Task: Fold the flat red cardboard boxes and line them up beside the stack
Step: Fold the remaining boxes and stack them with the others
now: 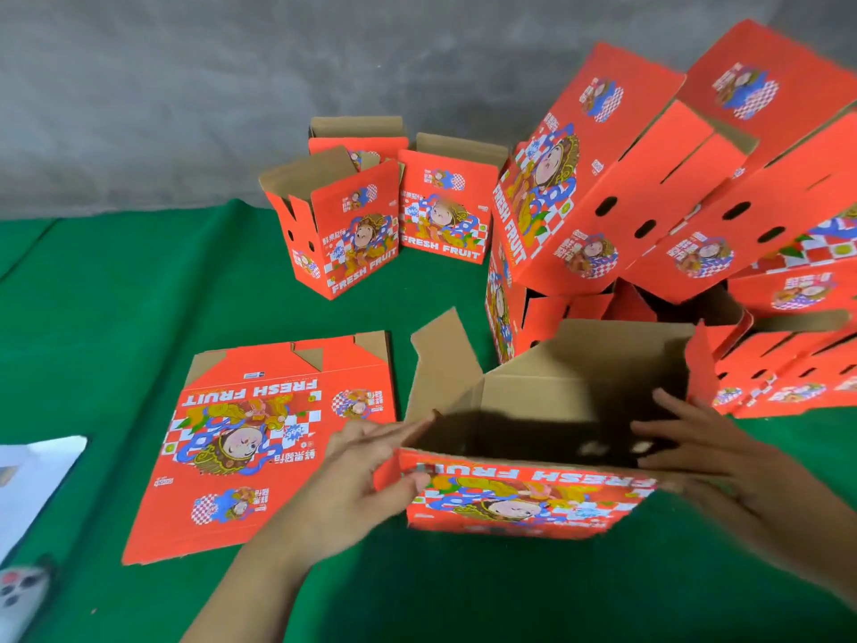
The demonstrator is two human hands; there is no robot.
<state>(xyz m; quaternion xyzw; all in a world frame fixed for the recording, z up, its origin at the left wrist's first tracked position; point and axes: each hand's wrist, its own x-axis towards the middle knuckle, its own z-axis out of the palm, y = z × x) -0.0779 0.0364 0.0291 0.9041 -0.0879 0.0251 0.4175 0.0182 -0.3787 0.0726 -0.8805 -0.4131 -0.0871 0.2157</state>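
Red box (524, 496) stands half-formed on the green bench (417, 591) between both hands; left hand (371, 461) and right hand (709, 452) press its sides, fingers straight and apart — loosen, and it may spring flat; leaning stack (649, 187) could topple

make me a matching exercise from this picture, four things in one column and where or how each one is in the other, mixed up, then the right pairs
Things
1. flat box
2. box being folded
3. folded boxes
4. leaning stack

States
A. tilted pile at the right, over the green cloth
B. standing upright with top flaps open, at the back near the grey wall
C. opened up, brown inside showing, between the left hand and right hand
D. lying unfolded on the cloth, print facing up

Pairs: 1-D, 2-C, 3-B, 4-A
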